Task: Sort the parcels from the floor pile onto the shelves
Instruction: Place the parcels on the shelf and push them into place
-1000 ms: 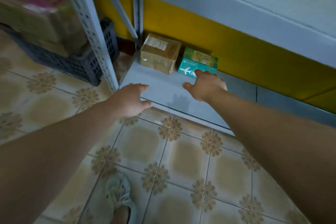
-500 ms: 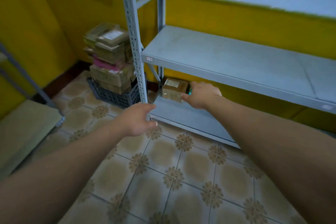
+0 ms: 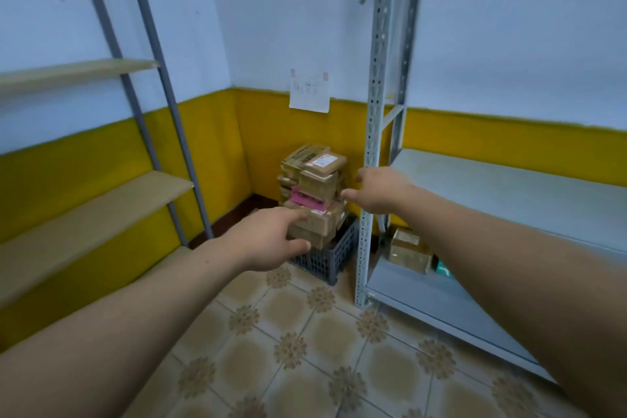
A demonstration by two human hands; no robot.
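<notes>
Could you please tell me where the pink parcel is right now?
The pink parcel sits near the centre of the head view, midway up the stack in the crate, just left of the shelf post.

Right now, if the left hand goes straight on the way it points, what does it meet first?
Most likely the large brown parcel low in the stack in the dark crate; the left hand points at it. Depth is unclear, so the gap cannot be judged.

A brown parcel (image 3: 408, 250) sits on the grey bottom shelf (image 3: 419, 297).
</notes>
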